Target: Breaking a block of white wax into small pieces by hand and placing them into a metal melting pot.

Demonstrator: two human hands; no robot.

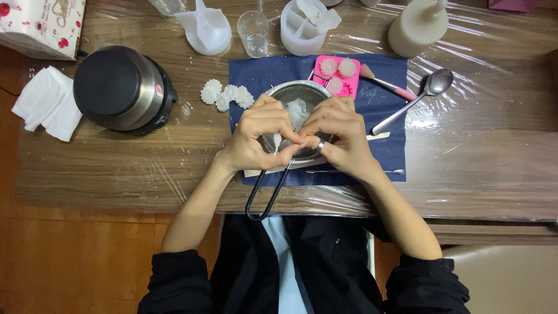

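Two bare hands meet over a small round steel pot with a long wire loop handle [293,96], which sits on a dark blue cloth mat [256,72] near the middle of the wooden, plastic-wrapped bench [494,163]. Going left to right: at the far left corner lies a white printed box [40,26], then folded white tissues [46,102], then a round steel-and-black lidded cooker [119,87]. A cluster of small white flower-shaped wax pieces [226,96] rests just left of the mat.

Next comes the left hand [256,136], fingers curled shut, pinching a small white waxy lump [279,141] against the tips of the right hand [340,136], whose fingers are likewise closed on it, right at the pot's near rim. More white wax [297,110] shows inside the pot. The lump looks light, somewhat soft and crumbly, probably a little slick; a gentle fingertip pinch on its edges seems the sensible hold.

Beyond the right hand sit a pink silicone mould with white fillings [343,72], a pink-handled brush [389,86] and a steel spoon [418,99]. Along the far edge stand a clear glass [254,34], white moulds [302,29] and a cream pump bottle [417,26].
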